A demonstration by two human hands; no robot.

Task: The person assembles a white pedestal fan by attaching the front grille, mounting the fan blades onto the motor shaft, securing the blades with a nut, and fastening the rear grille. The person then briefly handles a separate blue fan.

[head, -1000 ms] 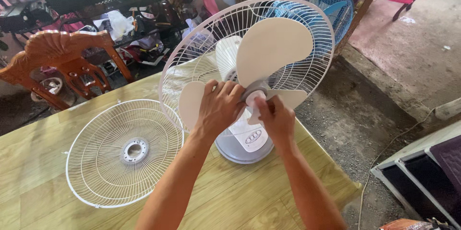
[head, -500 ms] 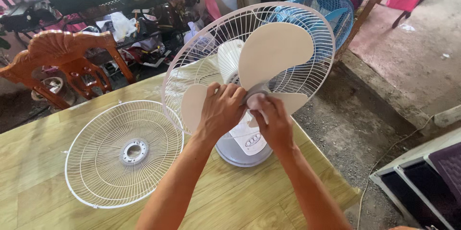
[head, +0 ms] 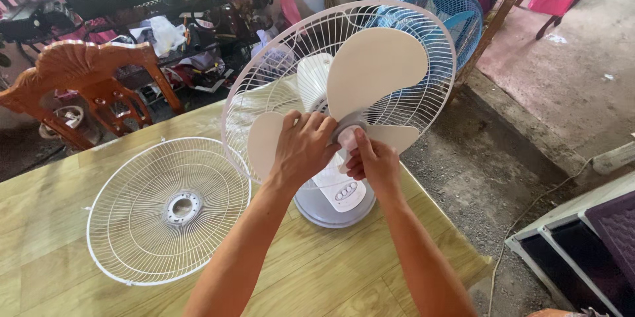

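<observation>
Fingers of left hand (head: 301, 148) grip the fan blade (head: 377, 69); right hand (head: 374, 161) seemingly pinches its hub cap (head: 348, 137)

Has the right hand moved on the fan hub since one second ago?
Yes. The right hand has slid slightly left and down relative to the hub cap, fingers against it.

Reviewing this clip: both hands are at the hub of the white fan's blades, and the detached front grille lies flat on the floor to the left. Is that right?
Not quite. The head view shows the detached front grille lying flat on the wooden table, not the floor. The rest holds: the left hand and right hand are both at the hub of the white fan's blades.
</observation>
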